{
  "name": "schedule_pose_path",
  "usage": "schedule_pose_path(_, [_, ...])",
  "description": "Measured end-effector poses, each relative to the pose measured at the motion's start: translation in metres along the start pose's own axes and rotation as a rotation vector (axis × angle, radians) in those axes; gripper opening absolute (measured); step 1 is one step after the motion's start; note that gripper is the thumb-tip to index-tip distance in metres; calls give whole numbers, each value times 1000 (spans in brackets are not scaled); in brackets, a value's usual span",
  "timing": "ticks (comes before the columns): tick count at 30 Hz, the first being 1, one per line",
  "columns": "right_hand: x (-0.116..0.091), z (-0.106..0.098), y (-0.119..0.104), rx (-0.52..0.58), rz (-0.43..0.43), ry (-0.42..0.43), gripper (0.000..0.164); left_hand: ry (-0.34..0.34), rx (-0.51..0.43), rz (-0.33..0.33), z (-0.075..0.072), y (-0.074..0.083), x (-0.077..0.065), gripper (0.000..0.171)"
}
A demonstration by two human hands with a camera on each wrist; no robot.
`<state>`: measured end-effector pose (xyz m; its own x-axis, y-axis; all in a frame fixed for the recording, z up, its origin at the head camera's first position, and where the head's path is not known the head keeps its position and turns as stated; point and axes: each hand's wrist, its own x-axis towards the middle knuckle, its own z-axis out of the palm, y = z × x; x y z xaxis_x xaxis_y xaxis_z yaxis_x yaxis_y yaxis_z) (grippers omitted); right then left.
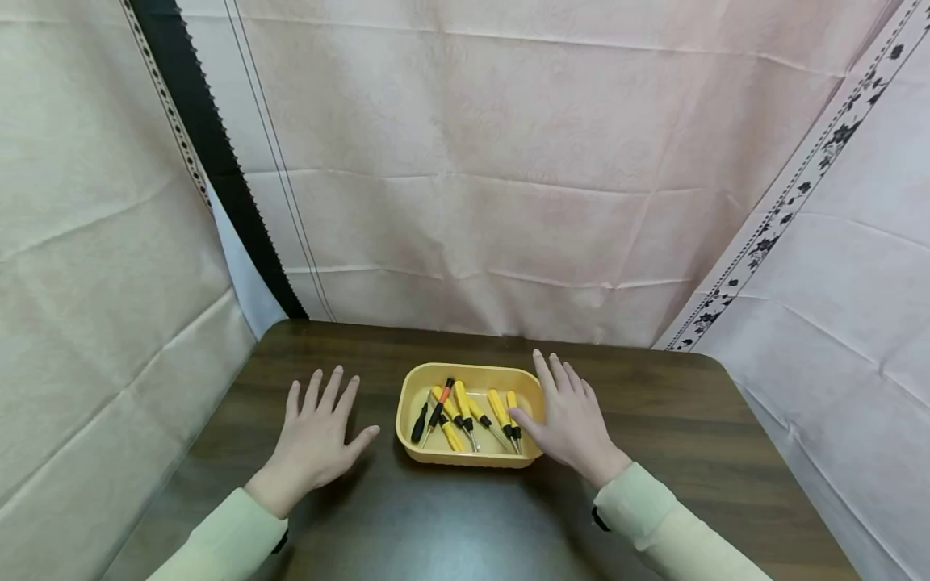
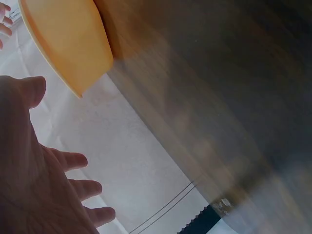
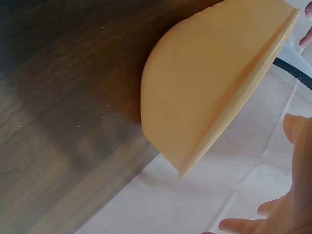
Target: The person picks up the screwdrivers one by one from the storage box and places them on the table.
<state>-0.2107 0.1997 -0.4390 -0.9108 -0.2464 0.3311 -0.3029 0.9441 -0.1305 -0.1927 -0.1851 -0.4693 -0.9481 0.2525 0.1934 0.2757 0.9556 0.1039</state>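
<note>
A yellow plastic tray (image 1: 472, 459) sits on the table, holding several screwdrivers. Most have yellow handles with black collars, such as one yellow screwdriver (image 1: 462, 397). At the tray's left end lie an orange-and-black screwdriver (image 1: 444, 394) and a black-handled tool (image 1: 419, 424). My left hand (image 1: 314, 442) hovers left of the tray, fingers spread and holding nothing. Over the tray's right end is my right hand (image 1: 570, 420), its thumb overlapping the rim in the head view, fingers extended. Both wrist views show the tray's outer wall (image 3: 195, 83) apart from the hands.
The dark wooden table (image 1: 436, 532) has rounded far corners. Pale cloth sheets (image 1: 465, 202) hang behind it and at both sides, with a black band (image 1: 218, 145) at left and a floral border (image 1: 792, 194) at right.
</note>
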Motion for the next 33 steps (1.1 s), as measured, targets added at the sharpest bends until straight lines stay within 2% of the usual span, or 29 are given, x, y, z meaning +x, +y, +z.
schedule_pose_path(12, [8, -3, -9, 76, 68, -34, 97, -1, -36, 17, 3, 12, 11, 92])
schedule_pose_path(20, [19, 3, -24, 244, 67, -41, 93, -9, -65, -5, 5, 28, 25, 93])
schedule_pose_path(24, [28, 8, -34, 321, 107, -87, 89, -9, -59, -1, 7, 36, 33, 98])
schedule_pose_path(28, [32, 16, -40, 431, 182, -167, 87, -38, -47, 1, 12, 43, 40, 102])
schedule_pose_path(33, [36, 27, -45, 534, 220, -249, 87, -64, -40, -3, 16, 47, 48, 103])
